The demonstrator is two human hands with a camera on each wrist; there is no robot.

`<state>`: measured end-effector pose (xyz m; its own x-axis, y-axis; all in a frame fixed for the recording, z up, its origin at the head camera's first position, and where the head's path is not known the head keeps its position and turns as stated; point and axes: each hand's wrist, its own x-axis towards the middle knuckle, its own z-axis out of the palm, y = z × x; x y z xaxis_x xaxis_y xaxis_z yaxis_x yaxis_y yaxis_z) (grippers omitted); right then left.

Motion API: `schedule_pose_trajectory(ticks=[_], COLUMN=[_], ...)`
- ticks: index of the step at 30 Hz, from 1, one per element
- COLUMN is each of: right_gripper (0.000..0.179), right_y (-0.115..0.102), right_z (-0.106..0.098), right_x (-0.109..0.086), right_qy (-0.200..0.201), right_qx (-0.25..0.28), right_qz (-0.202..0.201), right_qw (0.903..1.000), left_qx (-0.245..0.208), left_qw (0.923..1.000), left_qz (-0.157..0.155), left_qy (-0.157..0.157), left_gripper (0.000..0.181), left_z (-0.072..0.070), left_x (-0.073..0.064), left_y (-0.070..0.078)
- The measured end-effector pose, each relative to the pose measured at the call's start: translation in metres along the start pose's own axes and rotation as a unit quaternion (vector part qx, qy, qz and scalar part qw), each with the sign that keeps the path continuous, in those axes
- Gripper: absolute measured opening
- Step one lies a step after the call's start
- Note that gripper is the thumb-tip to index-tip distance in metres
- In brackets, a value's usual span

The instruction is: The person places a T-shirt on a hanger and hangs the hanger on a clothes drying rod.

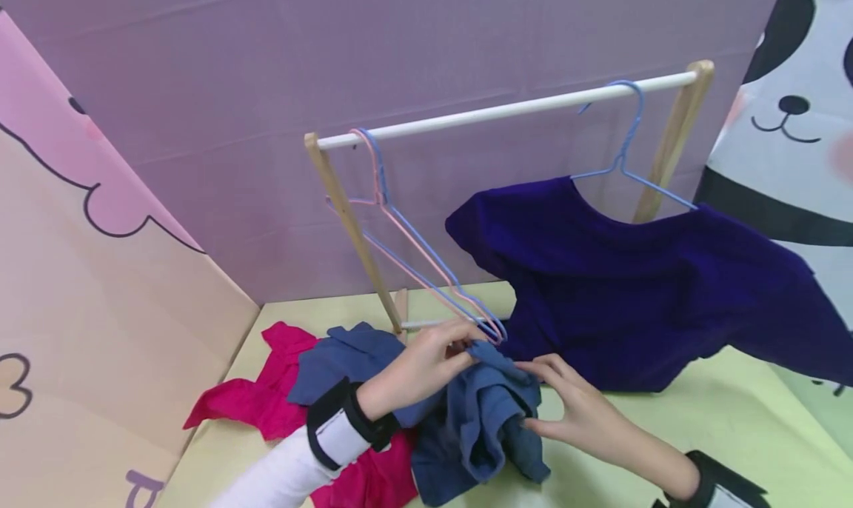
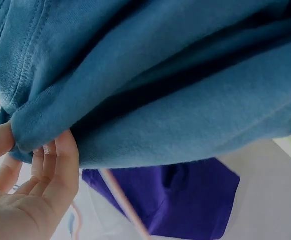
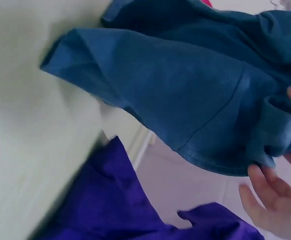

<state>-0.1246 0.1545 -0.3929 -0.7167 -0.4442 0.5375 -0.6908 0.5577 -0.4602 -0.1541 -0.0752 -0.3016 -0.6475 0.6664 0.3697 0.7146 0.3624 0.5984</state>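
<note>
A bunched blue garment [image 1: 489, 412], jersey-like with stitched seams, hangs from my left hand [image 1: 436, 356]. Its edge is pinched between the left thumb and fingers [image 2: 60, 165], just under the hangers. My right hand [image 1: 576, 408] is at the garment's right side, thumb and fingers spread apart, fingertips touching the cloth. In the right wrist view, those fingers [image 3: 265, 185] lie along the lower edge of a fold. A pink hanger [image 1: 400, 223] and a blue hanger [image 1: 420, 241] hang together at the rail's left end, their lower corners right by the left hand.
A white rail [image 1: 506, 112] on wooden posts [image 1: 673, 141] stands behind. From its right part hangs a dark purple T-shirt [image 1: 620, 293] on another blue hanger [image 1: 626, 134]. Pink-red cloth [image 1: 276, 389] and more blue cloth [image 1: 356, 363] lie on the pale yellow surface [image 1: 720, 434].
</note>
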Motion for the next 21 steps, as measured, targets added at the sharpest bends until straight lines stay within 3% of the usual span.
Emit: schedule_pose_trajectory(ticks=[5, 9, 15, 19, 21], right_gripper=[0.027, 0.025, 0.015, 0.018, 0.024], right_y=[0.003, 0.006, 0.01, 0.01, 0.011], right_z=[0.013, 0.015, 0.011, 0.009, 0.008], right_x=[-0.002, -0.004, -0.006, -0.003, -0.001], right_qy=[0.019, -0.001, -0.053, -0.044, -0.036], right_qx=[-0.054, -0.026, 0.048, 0.104, 0.13], right_qz=[-0.035, -0.028, 0.069, 0.176, 0.225], right_qw=[0.9978, 0.9993, 0.995, 0.9778, 0.9651], left_qx=[0.017, 0.045, 0.06, 0.05, 0.03], left_qw=[0.9998, 0.9989, 0.9964, 0.9902, 0.9876], left_qz=[-0.004, -0.014, -0.051, -0.097, -0.107], left_qy=[-0.006, 0.002, 0.033, 0.086, 0.111], left_gripper=[0.015, 0.014, 0.02, 0.028, 0.022], left_z=[0.012, 0.018, 0.028, 0.034, 0.037], left_x=[-0.004, -0.01, -0.022, -0.035, -0.043], left_y=[-0.005, -0.014, -0.035, -0.039, -0.036])
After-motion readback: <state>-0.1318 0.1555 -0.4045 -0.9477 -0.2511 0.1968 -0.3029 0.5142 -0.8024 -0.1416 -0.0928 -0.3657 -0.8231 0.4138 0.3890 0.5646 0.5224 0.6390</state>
